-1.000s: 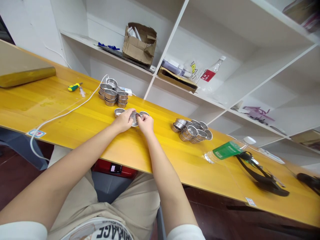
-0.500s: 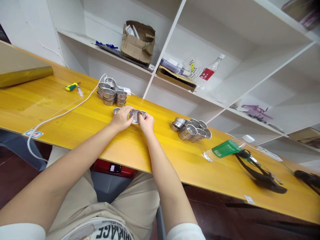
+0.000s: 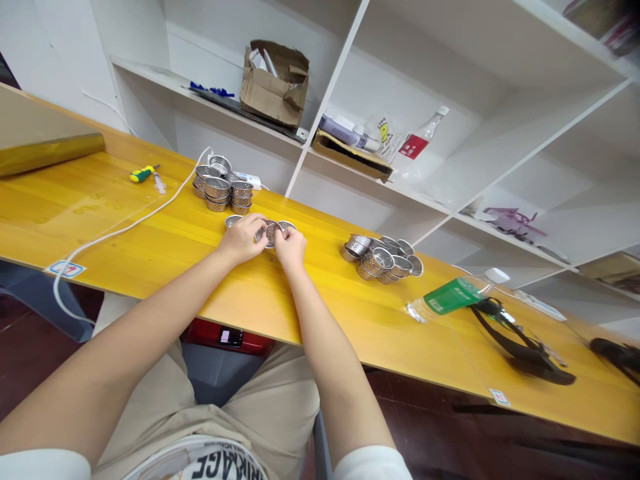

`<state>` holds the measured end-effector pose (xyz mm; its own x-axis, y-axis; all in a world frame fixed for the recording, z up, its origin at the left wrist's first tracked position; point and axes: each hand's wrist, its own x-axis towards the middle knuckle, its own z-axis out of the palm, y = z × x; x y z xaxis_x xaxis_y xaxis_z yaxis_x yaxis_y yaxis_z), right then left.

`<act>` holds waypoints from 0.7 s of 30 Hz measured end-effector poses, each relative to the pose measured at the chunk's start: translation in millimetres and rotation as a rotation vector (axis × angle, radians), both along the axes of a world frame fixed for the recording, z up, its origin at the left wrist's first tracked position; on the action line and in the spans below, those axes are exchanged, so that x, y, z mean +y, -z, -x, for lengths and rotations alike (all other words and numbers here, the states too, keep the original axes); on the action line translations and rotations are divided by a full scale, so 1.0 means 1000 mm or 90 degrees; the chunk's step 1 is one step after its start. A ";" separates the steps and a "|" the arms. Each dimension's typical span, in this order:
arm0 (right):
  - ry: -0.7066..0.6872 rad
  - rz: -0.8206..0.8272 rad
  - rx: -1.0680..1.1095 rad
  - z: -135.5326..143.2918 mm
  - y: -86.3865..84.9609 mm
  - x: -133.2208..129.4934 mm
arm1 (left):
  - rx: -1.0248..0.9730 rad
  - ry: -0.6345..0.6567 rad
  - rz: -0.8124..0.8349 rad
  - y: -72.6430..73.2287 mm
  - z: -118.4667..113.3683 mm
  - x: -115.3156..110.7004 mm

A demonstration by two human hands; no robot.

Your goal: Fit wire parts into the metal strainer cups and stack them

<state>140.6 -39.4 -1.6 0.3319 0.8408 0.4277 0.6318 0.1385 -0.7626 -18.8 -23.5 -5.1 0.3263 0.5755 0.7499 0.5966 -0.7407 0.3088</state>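
Between my two hands is a small round perforated metal strainer cup (image 3: 271,234). My left hand (image 3: 244,238) grips its left side, and the fingers of my right hand (image 3: 291,247) pinch its right side. Just behind my left hand, another metal cup (image 3: 232,221) rests on the table, partly covered. A further cup rim (image 3: 286,225) shows behind my right hand. Stacked strainer cups (image 3: 217,189) stand at the back left. To the right, a loose heap of the same cups (image 3: 383,259) lies with several tipped on their sides.
On the yellow table (image 3: 165,260), a white cable (image 3: 125,229) runs left past a screwdriver (image 3: 144,173). A bottle with a green label (image 3: 454,296) lies on the right, near a black strapped headset (image 3: 525,353). White shelves (image 3: 330,87) rise behind, holding a cardboard box (image 3: 274,87).
The cup between my hands has been turned, so its perforated side shows more and its open inside less. Both hands stay at nearly the same spot.
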 end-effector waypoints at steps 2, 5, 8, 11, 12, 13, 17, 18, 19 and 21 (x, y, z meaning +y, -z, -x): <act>-0.023 0.019 0.065 -0.002 0.001 0.002 | 0.011 0.044 -0.008 -0.001 0.000 -0.002; -0.097 0.060 0.229 -0.003 0.002 0.006 | 0.029 0.077 0.021 -0.002 -0.002 -0.004; -0.180 0.106 0.392 -0.002 0.001 0.007 | 0.037 0.077 0.058 -0.002 -0.002 -0.005; -0.242 0.118 0.453 -0.002 -0.001 0.004 | 0.043 0.074 0.064 0.000 -0.001 -0.004; -0.256 0.115 0.457 -0.002 -0.001 0.003 | 0.042 0.073 0.061 0.000 -0.001 -0.004; -0.267 0.112 0.458 -0.001 -0.002 0.002 | 0.040 0.073 0.057 0.000 0.000 -0.003; -0.279 0.101 0.445 0.000 -0.006 -0.002 | 0.041 0.073 0.054 0.000 0.001 -0.005; -0.278 0.101 0.439 0.000 -0.007 -0.002 | 0.043 0.074 0.057 -0.001 0.001 -0.005; -0.277 0.103 0.433 0.000 -0.008 -0.002 | 0.044 0.074 0.061 -0.001 0.001 -0.006; -0.279 0.110 0.424 0.000 -0.009 -0.002 | 0.041 0.077 0.063 -0.001 0.002 -0.006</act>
